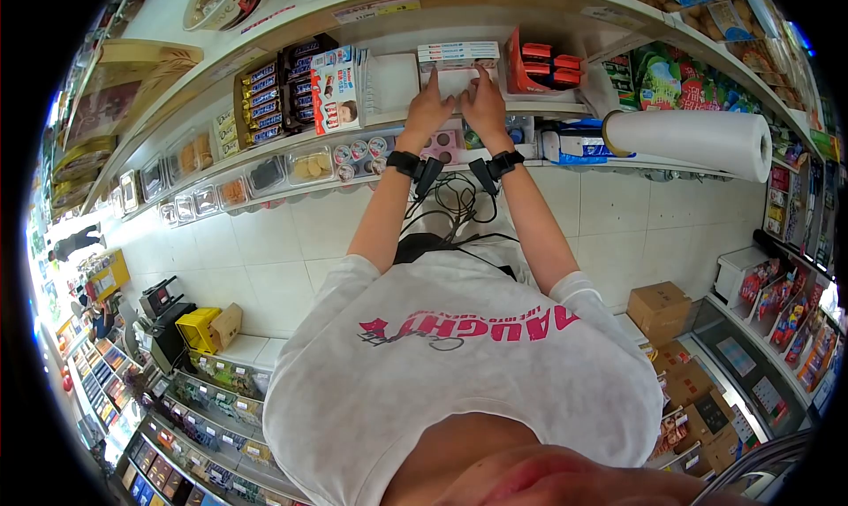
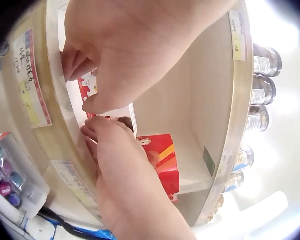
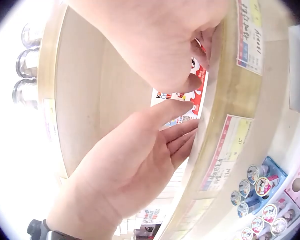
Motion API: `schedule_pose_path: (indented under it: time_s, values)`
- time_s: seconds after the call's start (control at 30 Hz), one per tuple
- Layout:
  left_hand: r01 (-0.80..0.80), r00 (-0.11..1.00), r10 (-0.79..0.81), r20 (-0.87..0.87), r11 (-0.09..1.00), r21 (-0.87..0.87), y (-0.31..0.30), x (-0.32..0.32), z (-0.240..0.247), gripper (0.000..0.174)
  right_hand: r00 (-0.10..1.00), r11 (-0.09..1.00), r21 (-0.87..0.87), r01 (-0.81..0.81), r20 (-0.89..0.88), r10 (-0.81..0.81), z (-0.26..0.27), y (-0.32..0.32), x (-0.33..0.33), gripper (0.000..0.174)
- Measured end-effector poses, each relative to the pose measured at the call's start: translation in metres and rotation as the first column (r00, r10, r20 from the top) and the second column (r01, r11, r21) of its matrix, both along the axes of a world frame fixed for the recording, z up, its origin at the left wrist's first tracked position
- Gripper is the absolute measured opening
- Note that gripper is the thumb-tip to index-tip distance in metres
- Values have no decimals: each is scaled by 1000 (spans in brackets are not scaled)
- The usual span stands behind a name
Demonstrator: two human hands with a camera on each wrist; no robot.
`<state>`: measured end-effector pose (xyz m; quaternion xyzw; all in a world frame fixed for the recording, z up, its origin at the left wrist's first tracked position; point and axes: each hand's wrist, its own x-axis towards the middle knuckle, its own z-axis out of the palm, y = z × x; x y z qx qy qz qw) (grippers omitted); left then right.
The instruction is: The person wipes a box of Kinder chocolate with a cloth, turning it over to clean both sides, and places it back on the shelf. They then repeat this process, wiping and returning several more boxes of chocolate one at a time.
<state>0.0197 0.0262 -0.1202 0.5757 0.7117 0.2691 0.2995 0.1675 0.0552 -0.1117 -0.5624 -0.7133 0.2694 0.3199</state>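
Both hands work at a small stack of white-and-red Kinder chocolate boxes (image 1: 458, 52) on the shelf. My left hand (image 1: 430, 110) grips the left side of a chocolate box (image 3: 176, 95), its thumb on the printed face and its other fingers bent at the front edge. On the other side, my right hand (image 1: 483, 108) holds the same box, with the thumb close to the left one. In the left wrist view, the right hand (image 2: 125, 165) appears below the left hand (image 2: 125, 50). Palms and wrists hide much of the box.
Left of the hands stand upright Kinder boxes (image 1: 334, 95) and dark trays of chocolate bars (image 1: 262, 104). A red carton (image 1: 530, 62) with red packets sits to the right. Price labels line the shelf lip (image 3: 230, 135). A white roll (image 1: 693, 141) juts out at right.
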Motion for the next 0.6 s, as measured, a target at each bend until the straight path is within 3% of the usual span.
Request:
schedule_pose_path:
  time_s: [0.3,0.6]
  values:
    - [46,998,-45,-39,998,40,0,-1,-2,83,998,997,66,-35,51,32,-3,-3,0,66]
    - [64,995,-67,-69,997,-34,0,-1,9,84,995,994,98,-49,96,40,-10,-3,0,67]
